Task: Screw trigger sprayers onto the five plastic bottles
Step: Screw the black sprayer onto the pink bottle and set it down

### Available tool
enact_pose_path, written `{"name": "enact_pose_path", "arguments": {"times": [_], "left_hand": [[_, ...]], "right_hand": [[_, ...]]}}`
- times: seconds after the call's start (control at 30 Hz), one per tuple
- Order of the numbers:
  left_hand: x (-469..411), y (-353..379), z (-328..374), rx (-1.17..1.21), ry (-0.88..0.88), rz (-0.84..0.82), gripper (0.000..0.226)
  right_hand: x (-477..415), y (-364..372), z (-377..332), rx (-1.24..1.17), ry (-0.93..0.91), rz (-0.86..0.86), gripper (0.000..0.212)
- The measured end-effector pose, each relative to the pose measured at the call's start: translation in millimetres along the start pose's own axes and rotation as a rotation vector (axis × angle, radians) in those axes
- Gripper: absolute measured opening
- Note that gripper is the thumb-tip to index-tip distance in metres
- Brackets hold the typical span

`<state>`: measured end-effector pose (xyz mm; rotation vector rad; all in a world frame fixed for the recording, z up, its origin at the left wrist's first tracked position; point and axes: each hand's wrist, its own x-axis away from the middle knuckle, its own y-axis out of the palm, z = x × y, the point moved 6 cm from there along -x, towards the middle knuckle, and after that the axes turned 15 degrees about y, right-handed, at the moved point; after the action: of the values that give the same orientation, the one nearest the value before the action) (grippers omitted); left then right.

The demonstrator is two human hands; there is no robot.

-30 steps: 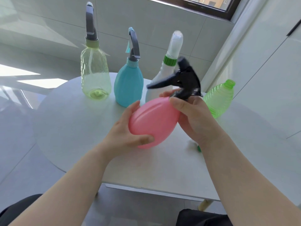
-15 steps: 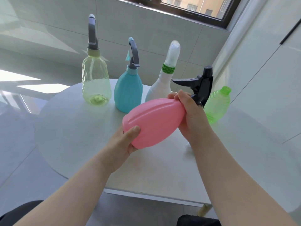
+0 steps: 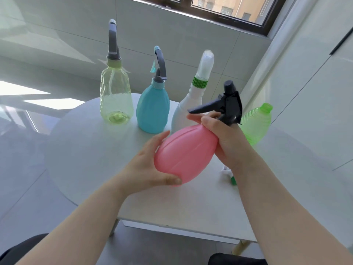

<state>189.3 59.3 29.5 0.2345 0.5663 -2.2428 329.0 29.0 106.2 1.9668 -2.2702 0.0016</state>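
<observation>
Above the table (image 3: 86, 150), front-centre: the pink bottle (image 3: 187, 153) tilts steeper than half a second ago, neck up and to the right. The left hand (image 3: 149, 165) has moved from under the belly to cup the base, thumb curled on the underside, fingers up the far flank. The right hand (image 3: 227, 142) is wrapped round the neck just below the black trigger sprayer (image 3: 227, 106), lever pointing left, nozzle up, so the bottle sits between both hands, clear of the tabletop. Behind it the yellow-green bottle (image 3: 116, 100), teal bottle (image 3: 153, 111) and white bottle (image 3: 183, 113) carry sprayers, and the green bottle (image 3: 256, 123) at right has its mouth open.
</observation>
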Motion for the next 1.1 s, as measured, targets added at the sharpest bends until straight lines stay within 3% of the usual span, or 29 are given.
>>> {"name": "enact_pose_path", "arguments": {"times": [0.07, 0.23, 0.43, 0.53, 0.63, 0.83, 0.97, 1.03, 1.1], "left_hand": [[0.0, 4.5, 2.7, -0.017, -0.007, -0.037, 0.105], [1.3, 6.5, 4.5, -0.047, -0.008, 0.030, 0.080], [0.8, 7.5, 3.4, -0.090, 0.013, 0.060, 0.076], [1.4, 7.4, 3.3, -0.096, 0.002, 0.062, 0.077], [2.7, 6.1, 0.5, -0.058, -0.028, 0.056, 0.082], [3.3, 9.1, -2.5, -0.046, 0.029, 0.006, 0.094], [3.3, 10.2, -6.5, -0.050, 0.029, 0.001, 0.107], [4.3, 8.6, -6.8, -0.110, 0.015, 0.015, 0.116], [4.5, 7.6, -2.5, -0.212, 0.057, 0.031, 0.108]], "right_hand": [[1.6, 10.9, 1.8, 0.080, 0.003, -0.024, 0.024], [-0.2, 18.8, 8.6, 0.214, -0.030, 0.173, 0.013], [6.2, 24.2, 4.4, 0.268, -0.128, 0.323, 0.036], [6.8, 23.9, 2.6, 0.266, -0.104, 0.353, 0.035], [4.9, 30.6, 0.3, 0.305, -0.062, 0.226, 0.009], [6.2, 26.7, 14.9, 0.328, 0.131, -0.036, 0.007], [10.2, 27.4, 8.4, 0.318, 0.049, -0.100, 0.015], [9.2, 18.7, -4.2, 0.347, -0.027, 0.029, 0.016], [6.3, -1.2, -20.7, 0.376, -0.091, 0.292, 0.015]]}}
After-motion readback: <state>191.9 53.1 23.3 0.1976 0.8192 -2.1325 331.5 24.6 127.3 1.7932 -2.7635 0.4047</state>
